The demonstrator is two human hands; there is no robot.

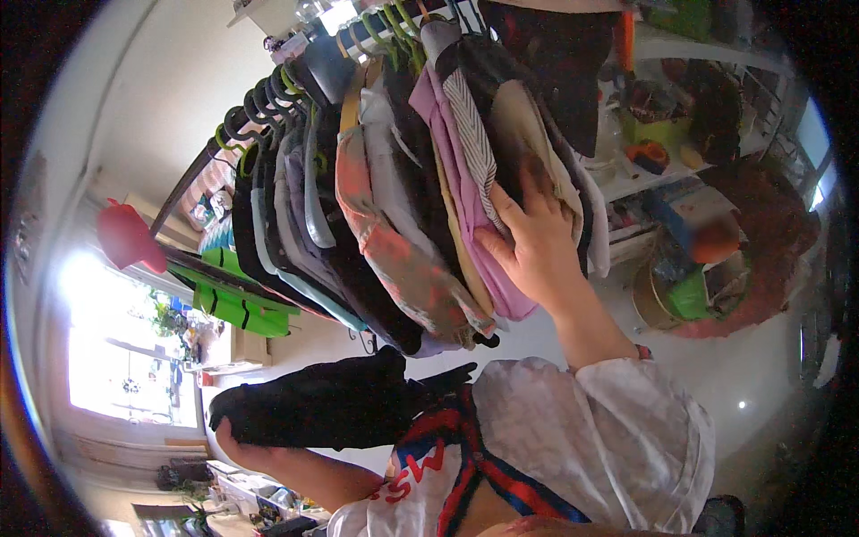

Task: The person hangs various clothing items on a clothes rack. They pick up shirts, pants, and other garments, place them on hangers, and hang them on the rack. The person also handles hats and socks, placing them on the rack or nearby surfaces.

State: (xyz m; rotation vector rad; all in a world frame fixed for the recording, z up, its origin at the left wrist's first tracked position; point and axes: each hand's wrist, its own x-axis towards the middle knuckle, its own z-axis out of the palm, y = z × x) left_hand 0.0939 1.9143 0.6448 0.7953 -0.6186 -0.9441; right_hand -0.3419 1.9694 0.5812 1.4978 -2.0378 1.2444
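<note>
My right hand [545, 252] reaches into a row of hanging clothes, its fingers apart. The fingertips lie against a beige garment [520, 121], and the thumb and index finger rest by a black-and-white striped garment [468, 107] and a pink shirt [456, 194]. At lower left, my left hand [231, 440] holds up a black garment [315, 406], which is draped along the forearm and hides most of the fingers. A patterned coral and grey-green shirt [402, 268] hangs left of my right hand, with dark clothes beside it.
The clothes hang from a dark rail [191, 168] on black and green hangers [372, 30]. A red cap [131, 235] sits at the rail's left end, near a bright green bag [241, 309]. A window [127, 349] is at left. A round basket [651, 295] and cluttered shelves [637, 184] stand at right.
</note>
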